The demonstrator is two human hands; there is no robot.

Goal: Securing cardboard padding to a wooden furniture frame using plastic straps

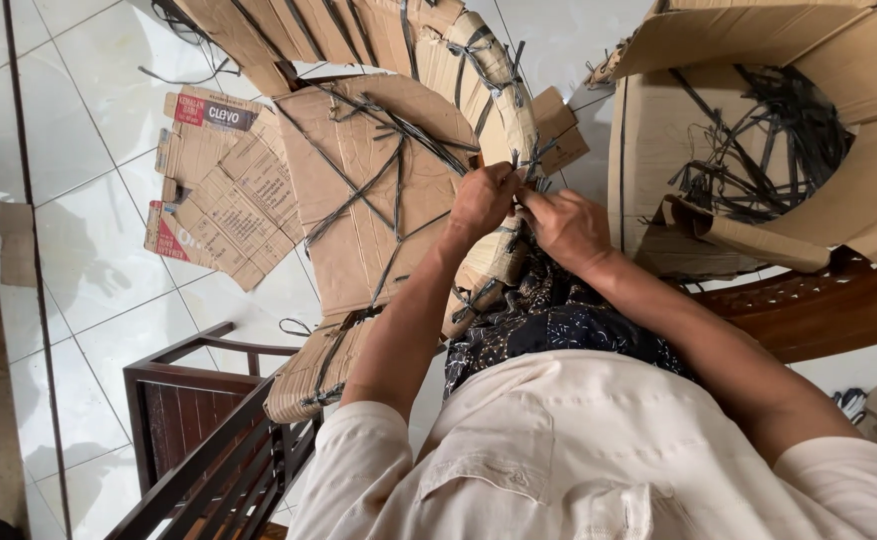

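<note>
Cardboard hoop [498, 90], curved and laced with dark plastic strap [398, 185], sits at 12 o'clock over my lap. Feels light but floppy, I'd guess, so grip the rim. Left hand [481, 200] and right hand [566, 228] both pinch a strap end there.
</note>
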